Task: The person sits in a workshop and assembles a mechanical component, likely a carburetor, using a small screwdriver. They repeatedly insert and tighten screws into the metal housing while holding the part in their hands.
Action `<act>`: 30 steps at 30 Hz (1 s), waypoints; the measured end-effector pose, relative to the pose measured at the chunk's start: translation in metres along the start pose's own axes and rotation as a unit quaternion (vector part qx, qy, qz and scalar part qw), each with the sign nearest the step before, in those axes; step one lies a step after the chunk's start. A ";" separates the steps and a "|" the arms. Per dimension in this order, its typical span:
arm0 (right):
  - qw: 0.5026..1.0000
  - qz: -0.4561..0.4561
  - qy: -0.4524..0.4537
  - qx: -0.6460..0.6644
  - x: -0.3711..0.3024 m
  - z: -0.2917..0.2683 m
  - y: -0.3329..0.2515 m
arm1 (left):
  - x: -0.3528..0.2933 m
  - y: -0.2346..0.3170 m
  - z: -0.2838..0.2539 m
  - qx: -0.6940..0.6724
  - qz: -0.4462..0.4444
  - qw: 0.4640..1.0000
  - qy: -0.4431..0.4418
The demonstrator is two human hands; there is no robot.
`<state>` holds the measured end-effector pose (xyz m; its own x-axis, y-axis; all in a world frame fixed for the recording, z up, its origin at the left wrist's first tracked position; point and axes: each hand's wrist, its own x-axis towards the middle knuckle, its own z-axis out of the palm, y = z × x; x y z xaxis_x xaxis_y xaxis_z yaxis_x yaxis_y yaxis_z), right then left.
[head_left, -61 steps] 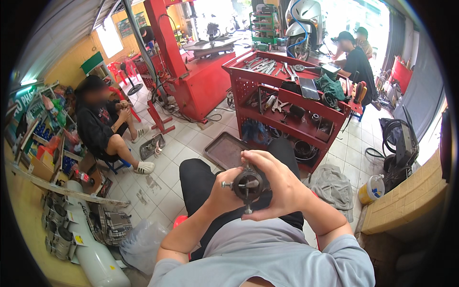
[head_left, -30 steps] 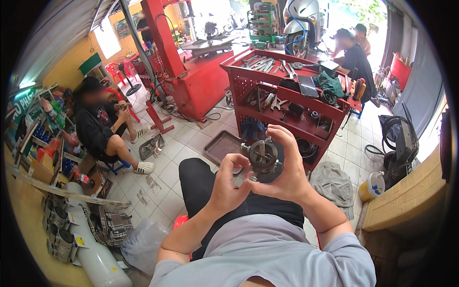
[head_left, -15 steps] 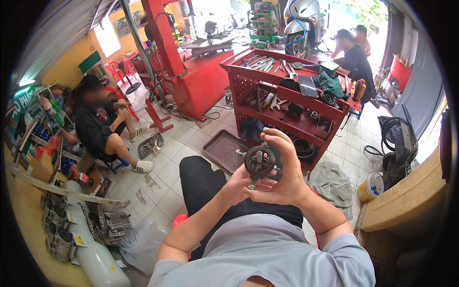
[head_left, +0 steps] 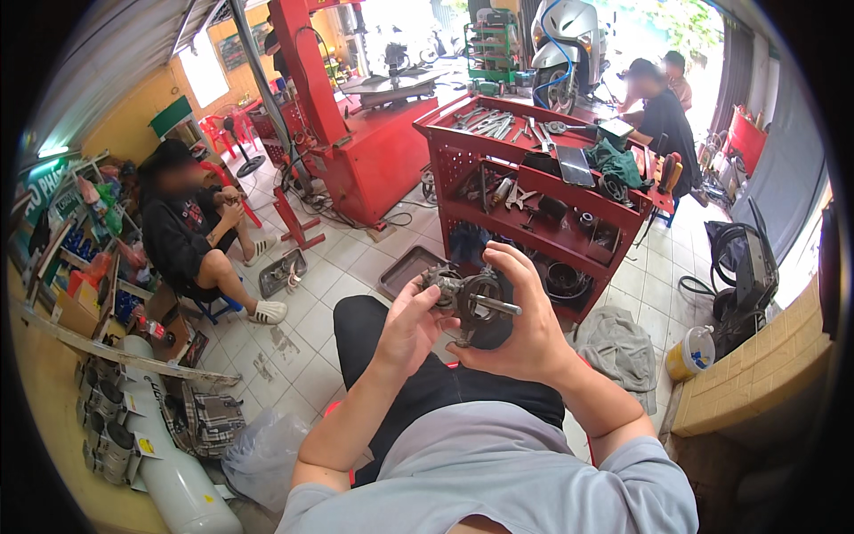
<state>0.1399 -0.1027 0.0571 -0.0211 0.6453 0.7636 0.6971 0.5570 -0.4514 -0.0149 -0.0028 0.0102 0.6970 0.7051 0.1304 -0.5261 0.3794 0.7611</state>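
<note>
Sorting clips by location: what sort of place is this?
Most likely a motorbike repair workshop: a red tool cart loaded with wrenches, a scooter parked behind, and both hands holding a greasy metal gear assembly.

dark, greasy metal gear assembly (head_left: 467,298), held up in front of the chest above the lap. toothed gear at the left end, round ring-shaped body in the middle, short shiny shaft sticking out to the right, roughly level. gripped between left hand (head_left: 411,325), fingers on the toothed end, and right hand (head_left: 525,325), curled around the back and underside of the round body.
</note>
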 end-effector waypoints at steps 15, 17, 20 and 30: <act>1.000 -0.014 0.001 -0.014 0.000 0.005 -0.003 | -0.004 -0.011 0.002 0.004 0.018 1.000 -0.004; 1.000 -0.007 -0.004 -0.029 -0.002 0.006 -0.004 | -0.004 -0.013 0.001 0.020 0.009 1.000 -0.011; 0.998 0.011 -0.027 -0.060 -0.002 0.004 -0.005 | -0.004 -0.016 0.002 0.042 0.001 0.999 0.005; 0.970 0.091 -0.054 0.219 0.010 -0.009 0.032 | 0.002 -0.033 -0.017 -0.059 -0.190 0.970 -0.140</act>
<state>0.1686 -0.0837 0.0543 -0.0182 0.7912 0.6113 0.3261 0.5826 -0.7444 -0.0045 -0.0038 -0.0249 0.9480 0.3164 0.0348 -0.2455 0.6573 0.7125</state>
